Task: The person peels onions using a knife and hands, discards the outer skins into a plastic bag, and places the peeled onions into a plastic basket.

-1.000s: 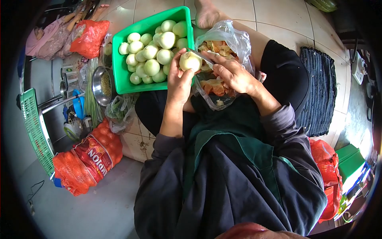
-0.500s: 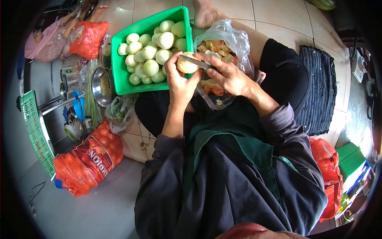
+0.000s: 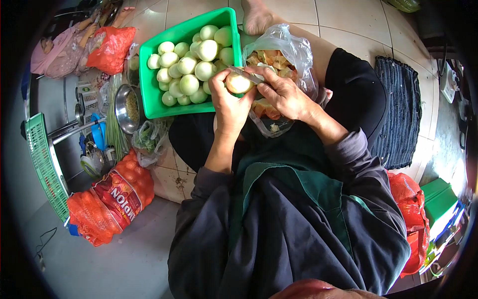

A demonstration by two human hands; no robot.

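Between my hands is an onion (image 3: pixel 238 84), pale and shiny, its underside in the fingers of my left hand (image 3: pixel 227 102). My right hand (image 3: pixel 286 95) is closed on a knife (image 3: pixel 247 75), whose blade lies across the top of the onion. Just left of my hands stands a green basin (image 3: pixel 149 102) holding several peeled onions (image 3: pixel 190 84). A clear plastic bag (image 3: pixel 304 52) with brown and orange onion skins (image 3: pixel 266 108) lies under and beyond my right hand.
A red mesh sack of onions (image 3: pixel 112 197) lies at the lower left, near a metal bowl (image 3: pixel 120 107) and a green rack (image 3: pixel 42 164). At the right are a dark woven mat (image 3: pixel 397 114) and red bags (image 3: pixel 408 219). Another person's arm shows at the upper left.
Over the last second the knife has come across the onion's top. The onion has turned in my left hand, with its paler side now facing up.
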